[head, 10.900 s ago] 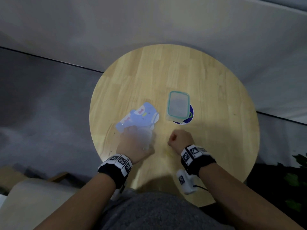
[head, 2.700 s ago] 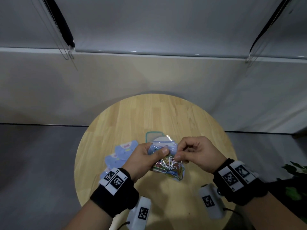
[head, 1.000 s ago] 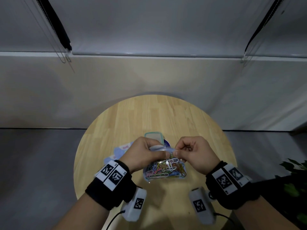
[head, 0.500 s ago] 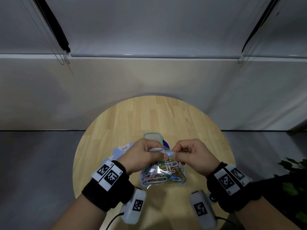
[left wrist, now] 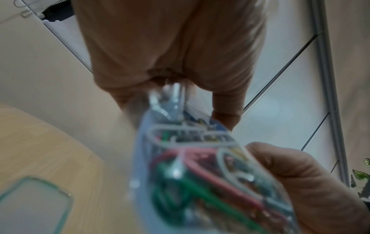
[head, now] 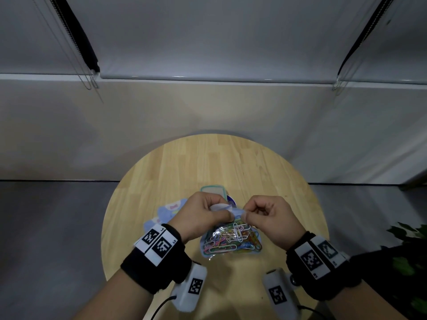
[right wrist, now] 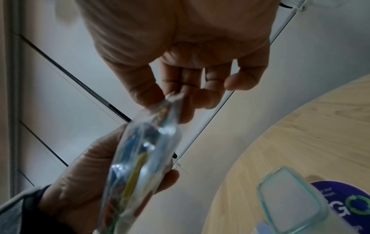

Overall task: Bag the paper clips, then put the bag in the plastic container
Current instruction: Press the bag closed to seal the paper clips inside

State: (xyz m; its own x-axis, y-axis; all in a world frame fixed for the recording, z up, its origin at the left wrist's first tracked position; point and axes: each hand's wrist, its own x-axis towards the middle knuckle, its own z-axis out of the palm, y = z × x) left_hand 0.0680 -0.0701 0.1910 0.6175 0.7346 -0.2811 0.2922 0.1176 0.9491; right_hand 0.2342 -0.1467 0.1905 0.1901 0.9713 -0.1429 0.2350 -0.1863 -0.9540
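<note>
A clear bag (head: pixel 231 241) full of coloured paper clips hangs above the round wooden table (head: pixel 208 162). My left hand (head: pixel 227 212) pinches its top edge from the left, and my right hand (head: pixel 246 214) pinches the same edge from the right, fingertips almost meeting. The left wrist view has the bag (left wrist: pixel 200 174) blurred and close. In the right wrist view my thumb and forefinger nip the bag's (right wrist: pixel 140 158) top corner. The plastic container (head: pixel 212 190) with a green rim stands uncovered just behind my hands; it shows again as the container (right wrist: pixel 290 202).
Spare blue printed bags (head: pixel 166 211) lie on the table left of my left hand. A purple round sticker (right wrist: pixel 350 205) sits under the container. A wall with blinds lies behind the table, and a plant (head: pixel 411 250) stands at the right.
Both hands keep pinching the bag's top edge and have edged closer together along it. The bag hangs slightly lower over the table.
</note>
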